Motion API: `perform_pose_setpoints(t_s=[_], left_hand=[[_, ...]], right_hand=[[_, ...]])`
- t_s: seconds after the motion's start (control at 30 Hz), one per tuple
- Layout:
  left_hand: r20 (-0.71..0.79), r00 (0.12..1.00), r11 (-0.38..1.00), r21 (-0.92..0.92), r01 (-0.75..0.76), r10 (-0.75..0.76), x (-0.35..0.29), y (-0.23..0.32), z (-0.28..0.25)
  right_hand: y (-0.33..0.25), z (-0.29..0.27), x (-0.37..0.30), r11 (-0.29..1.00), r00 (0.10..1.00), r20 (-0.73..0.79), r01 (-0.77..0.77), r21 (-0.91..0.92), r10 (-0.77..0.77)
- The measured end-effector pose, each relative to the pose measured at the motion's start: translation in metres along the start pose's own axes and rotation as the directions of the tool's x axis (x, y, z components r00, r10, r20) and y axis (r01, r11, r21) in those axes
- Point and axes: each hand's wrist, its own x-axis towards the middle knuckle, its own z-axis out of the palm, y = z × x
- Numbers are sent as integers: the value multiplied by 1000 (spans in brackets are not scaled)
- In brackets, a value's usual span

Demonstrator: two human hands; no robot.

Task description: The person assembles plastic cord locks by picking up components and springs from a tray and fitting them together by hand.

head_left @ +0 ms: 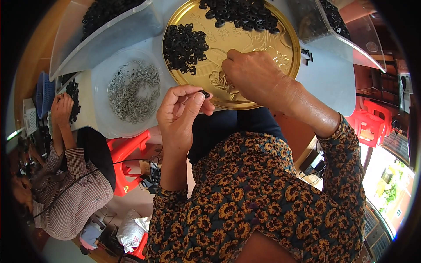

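My left hand [179, 115] pinches a small black plastic part [204, 94] between thumb and fingertips, just in front of the near rim of a round gold tray [241, 43]. Over the tray's near right half hangs my right hand [258, 76], its fingers curled inward and closed. Whatever those fingertips hold, if anything, is hidden behind the hand. On the tray's left side lies a pile of small black plastic pieces [186, 47]. A second pile, of black oval pieces with holes [243, 14], spreads along its far side.
Left of the tray stands a translucent basin [101, 98] of small metal pins [133, 92]. Clear bins of black parts [112, 41] flank the tray at the far left and far right. A co-worker's hand [62, 107] works at the left. Red stools [131, 162] stand below the table.
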Motion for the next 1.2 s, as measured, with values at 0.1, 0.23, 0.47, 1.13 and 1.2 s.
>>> perform_pose_setpoints(t_s=[0.1, 0.23, 0.47, 1.13, 1.2], left_hand=[[-6, 1000, 999, -39, 17, -18, 1, 0, 1], [-27, 1000, 999, -37, -8, 7, 3, 0, 0], [-12, 1000, 997, -76, -6, 5, 13, -2, 11], [237, 971, 992, -111, 64, -36, -17, -7, -7], [260, 965, 991, -115, 74, -42, -16, -8, -5]], right_hand=[[2, 1, 3, 997, 997, -9, 71, -18, -72], [5, -1, 4, 993, 992, -97, 84, 88, -76], [15, -2, -10, 597, 949, -104, -100, 796, 298], [33, -3, -42, 904, 891, -367, -100, 416, 268], [32, -1, -40, 904, 901, -361, -72, 422, 240]])
